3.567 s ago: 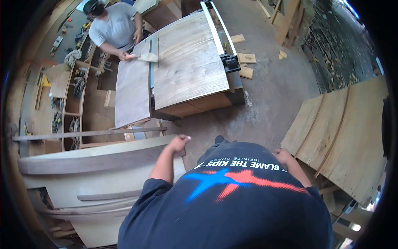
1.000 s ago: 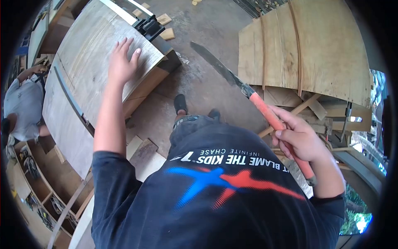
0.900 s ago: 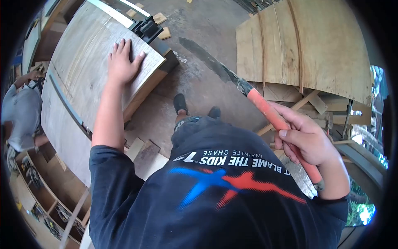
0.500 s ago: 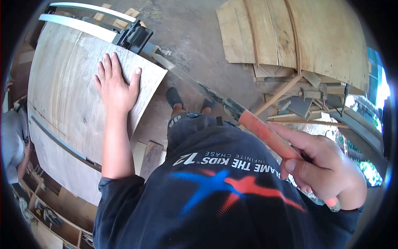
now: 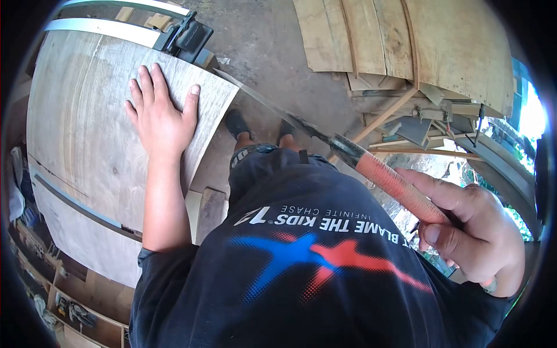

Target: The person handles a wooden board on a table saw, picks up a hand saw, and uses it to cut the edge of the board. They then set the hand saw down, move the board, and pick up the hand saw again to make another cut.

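orange handle, its middle hidden by the right hand (image 5: pixel 478 235) closed round it: a long-bladed tool (image 5: pixel 400 188), edge too blurred to read. its tip, earlier over the floor, now nears the wooden panel (image 5: pixel 87 122)'s corner. the left hand (image 5: pixel 164 124) lies flat there, fingers spread. shirt (image 5: pixel 336 290): "blame the kids", "infinite chase".

The desk (image 5: pixel 101 110) is at ten o'clock, the shelf (image 5: pixel 101 317) is at eight o'clock, and the panel (image 5: pixel 458 52) is at two o'clock.
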The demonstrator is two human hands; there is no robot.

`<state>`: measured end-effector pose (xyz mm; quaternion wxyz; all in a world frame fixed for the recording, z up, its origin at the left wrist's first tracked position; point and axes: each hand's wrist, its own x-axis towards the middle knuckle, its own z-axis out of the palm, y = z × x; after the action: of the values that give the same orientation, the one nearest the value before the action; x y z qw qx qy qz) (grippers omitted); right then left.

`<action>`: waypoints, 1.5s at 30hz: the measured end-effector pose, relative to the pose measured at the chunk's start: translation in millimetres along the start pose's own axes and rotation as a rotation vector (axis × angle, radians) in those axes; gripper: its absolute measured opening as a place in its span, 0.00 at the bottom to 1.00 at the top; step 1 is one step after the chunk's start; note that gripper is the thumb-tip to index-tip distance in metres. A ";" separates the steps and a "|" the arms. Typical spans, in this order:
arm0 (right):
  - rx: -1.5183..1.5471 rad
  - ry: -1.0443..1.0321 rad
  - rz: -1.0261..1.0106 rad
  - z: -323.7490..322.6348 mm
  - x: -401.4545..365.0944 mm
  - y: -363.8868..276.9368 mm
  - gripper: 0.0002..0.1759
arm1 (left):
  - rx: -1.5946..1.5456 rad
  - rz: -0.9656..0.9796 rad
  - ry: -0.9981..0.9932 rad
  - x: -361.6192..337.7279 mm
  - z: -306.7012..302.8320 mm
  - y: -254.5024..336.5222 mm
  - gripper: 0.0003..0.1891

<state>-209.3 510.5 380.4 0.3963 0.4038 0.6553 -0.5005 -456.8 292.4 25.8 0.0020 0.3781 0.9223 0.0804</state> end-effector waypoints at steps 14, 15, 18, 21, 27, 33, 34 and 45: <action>0.027 0.039 0.045 -11.0 20.3 2.2 0.38 | 0.002 0.021 0.021 1.1 7.2 -2.1 0.48; 0.090 0.060 0.221 -6.1 29.7 -13.6 0.38 | 0.007 0.018 0.017 0.0 7.3 -2.1 0.48; 0.137 0.028 0.199 -11.9 28.6 -15.6 0.38 | 0.014 0.019 0.012 0.6 3.4 -0.1 0.46; 0.085 0.021 0.002 -14.6 22.0 5.5 0.40 | 0.025 0.002 0.016 -1.6 4.8 -1.4 0.47; 0.046 -0.042 0.036 -15.2 43.5 -7.3 0.39 | 0.049 0.015 0.007 0.0 5.1 -0.7 0.47; -0.058 -0.010 -0.032 -13.4 31.0 14.1 0.41 | 0.028 0.000 0.017 1.3 5.2 -0.8 0.48; -0.116 0.018 -0.063 -10.1 36.6 15.1 0.41 | 0.025 0.000 0.015 0.4 4.9 -0.3 0.48; -0.504 -0.084 0.020 -2.3 41.0 5.3 0.30 | 0.006 0.005 0.025 0.1 4.2 -1.0 0.47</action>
<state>-219.4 519.1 341.1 0.5160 0.2777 0.7384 -0.3338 -457.3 292.4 21.5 -0.0109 0.3795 0.9214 0.0824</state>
